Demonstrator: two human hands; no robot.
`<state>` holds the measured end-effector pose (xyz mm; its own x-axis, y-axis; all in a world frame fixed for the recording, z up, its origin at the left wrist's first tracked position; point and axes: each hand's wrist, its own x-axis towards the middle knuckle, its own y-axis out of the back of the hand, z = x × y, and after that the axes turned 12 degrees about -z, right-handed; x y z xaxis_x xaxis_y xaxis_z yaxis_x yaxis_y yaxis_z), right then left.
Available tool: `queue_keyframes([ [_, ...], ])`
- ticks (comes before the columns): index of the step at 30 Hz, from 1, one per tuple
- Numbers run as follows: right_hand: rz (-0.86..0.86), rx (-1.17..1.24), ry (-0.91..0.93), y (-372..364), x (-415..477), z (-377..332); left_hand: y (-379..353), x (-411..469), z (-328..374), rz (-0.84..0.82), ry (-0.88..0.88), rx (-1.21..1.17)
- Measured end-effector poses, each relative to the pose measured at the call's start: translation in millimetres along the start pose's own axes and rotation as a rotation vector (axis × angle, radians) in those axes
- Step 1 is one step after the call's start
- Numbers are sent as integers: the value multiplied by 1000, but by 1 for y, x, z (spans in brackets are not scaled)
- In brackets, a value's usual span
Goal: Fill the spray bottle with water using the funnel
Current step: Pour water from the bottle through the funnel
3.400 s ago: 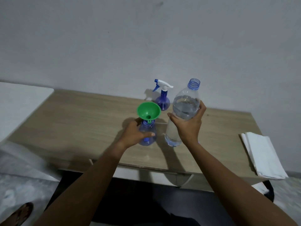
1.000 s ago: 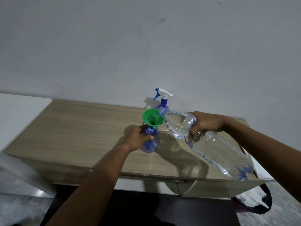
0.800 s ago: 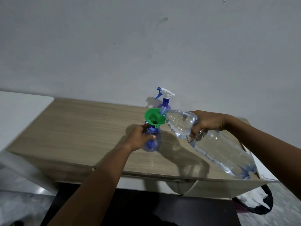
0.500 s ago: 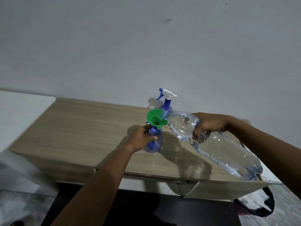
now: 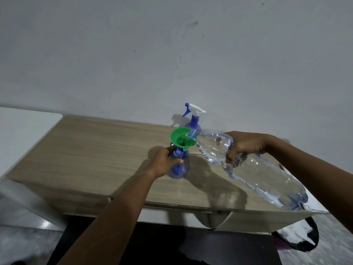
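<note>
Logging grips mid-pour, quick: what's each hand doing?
Left hand: closed around the blue spray bottle under the green funnel.
Right hand: closed on the tilted water bottle.

wooden table (image 5: 99, 150), second sprayer (image 5: 193, 119) (upright); wall (image 5: 172, 54)

Left hand (image 5: 165, 163) curled closed in grasp, forearm extended forward; right hand (image 5: 245, 145) clenched, wrist bent inward.

Second spray bottle (image 5: 193, 123) base hidden behind funnel (image 5: 180, 139).
</note>
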<state>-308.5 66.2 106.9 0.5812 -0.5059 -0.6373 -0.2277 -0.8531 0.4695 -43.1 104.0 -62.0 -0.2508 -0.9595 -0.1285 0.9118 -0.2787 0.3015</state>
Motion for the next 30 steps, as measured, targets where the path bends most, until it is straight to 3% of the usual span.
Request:
queue_keyframes([
  [11,-3,14,22,1,0,4,0,-1,1,4,-2,2],
  [19,40,52,175,-14,-1,6,0,0,0,1,0,-4],
  [30,601,227,449,-20,15,30,0,0,0,2,-11,-76],
])
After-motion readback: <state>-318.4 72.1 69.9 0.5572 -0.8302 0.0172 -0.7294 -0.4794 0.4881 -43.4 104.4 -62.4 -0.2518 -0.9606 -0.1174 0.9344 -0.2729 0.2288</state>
